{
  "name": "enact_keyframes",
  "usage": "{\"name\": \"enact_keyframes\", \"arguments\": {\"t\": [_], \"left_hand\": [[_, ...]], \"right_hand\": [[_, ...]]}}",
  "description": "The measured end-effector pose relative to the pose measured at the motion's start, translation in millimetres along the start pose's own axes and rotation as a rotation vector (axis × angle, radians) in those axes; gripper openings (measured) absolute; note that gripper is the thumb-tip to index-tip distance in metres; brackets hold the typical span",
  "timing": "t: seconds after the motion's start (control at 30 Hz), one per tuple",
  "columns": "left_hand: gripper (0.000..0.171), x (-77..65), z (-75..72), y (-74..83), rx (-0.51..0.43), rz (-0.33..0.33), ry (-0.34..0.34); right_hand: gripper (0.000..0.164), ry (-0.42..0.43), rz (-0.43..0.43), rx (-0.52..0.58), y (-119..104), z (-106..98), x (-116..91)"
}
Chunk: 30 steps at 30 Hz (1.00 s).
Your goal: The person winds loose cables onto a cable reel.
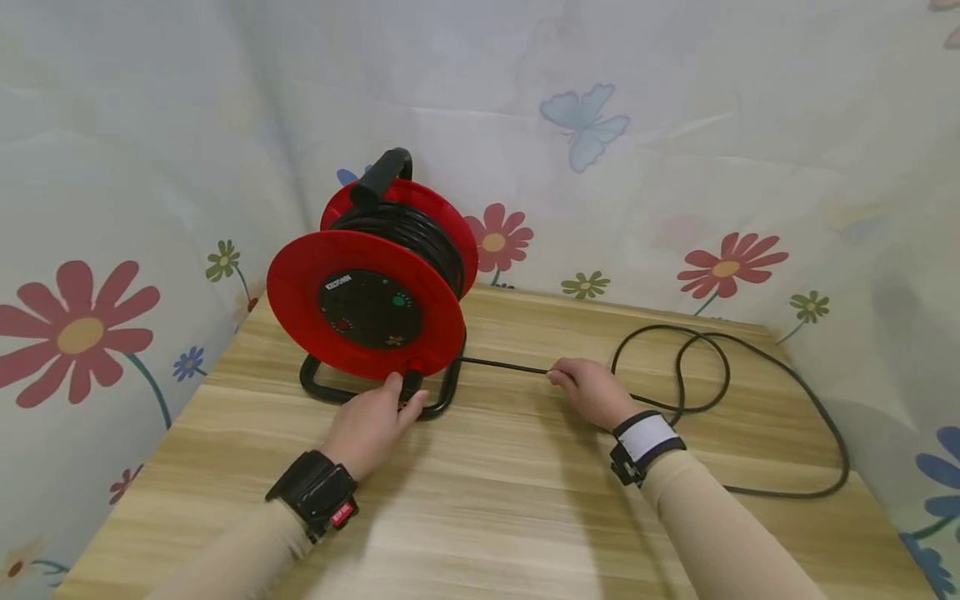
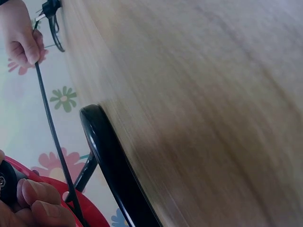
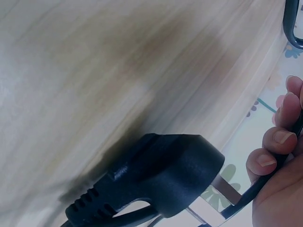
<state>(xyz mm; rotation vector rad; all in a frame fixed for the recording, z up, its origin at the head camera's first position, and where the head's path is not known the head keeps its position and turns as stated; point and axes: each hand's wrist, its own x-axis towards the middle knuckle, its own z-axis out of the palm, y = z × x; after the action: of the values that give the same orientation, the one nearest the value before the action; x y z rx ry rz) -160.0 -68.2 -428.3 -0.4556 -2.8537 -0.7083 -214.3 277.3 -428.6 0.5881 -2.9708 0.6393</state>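
Observation:
A red cable reel (image 1: 292, 296) with black cable (image 1: 408, 227) wound between its discs stands on a black tubular frame (image 1: 450, 390), left of centre in the head view. My left hand (image 1: 367, 429) grips the black crank knob (image 1: 413, 383) low on the front disc. From the reel a stretch of cable (image 1: 506, 365) runs taut to my right hand (image 1: 596, 393), whose fingers curl round it. Close beside that hand, in the right wrist view, hangs a black plug (image 3: 175, 170) with flat metal prongs (image 3: 228, 190).
Loose cable (image 1: 813, 400) lies in wide loops on the wooden table (image 1: 480, 517), right of my right hand. A black carrying handle (image 1: 381, 177) tops the reel. Behind the table hangs a pale wall covering (image 1: 480, 75) printed with flowers and a butterfly.

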Motion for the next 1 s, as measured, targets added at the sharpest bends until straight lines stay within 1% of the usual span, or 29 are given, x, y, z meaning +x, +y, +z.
{"name": "enact_keyframes", "arguments": {"t": [0.17, 0.3, 0.5, 0.67, 1.0], "left_hand": [[0.04, 0.8, 3.6, -3.4, -0.004, 0.009, -0.001], [0.04, -0.6, 5.4, -6.1, 0.005, 0.008, 0.008], [0.039, -1.4, 2.3, -7.0, -0.005, -0.009, -0.015], [0.037, -3.0, -0.2, -10.9, -0.011, -0.027, -0.032], [0.035, -2.0, -1.6, -18.5, -0.034, -0.035, -0.019]], "right_hand": [[0.019, 0.0, 0.023, 0.002, 1.3, 1.9, -0.2], [0.019, 0.007, 0.024, 0.004, -0.2, 4.0, 2.3], [0.021, -0.001, 0.038, -0.005, -1.8, 6.7, 6.1], [0.022, -0.026, 0.048, 0.0, -6.2, 9.4, 11.6], [0.023, -0.055, 0.045, -0.001, -12.7, 9.8, 20.0]]}}
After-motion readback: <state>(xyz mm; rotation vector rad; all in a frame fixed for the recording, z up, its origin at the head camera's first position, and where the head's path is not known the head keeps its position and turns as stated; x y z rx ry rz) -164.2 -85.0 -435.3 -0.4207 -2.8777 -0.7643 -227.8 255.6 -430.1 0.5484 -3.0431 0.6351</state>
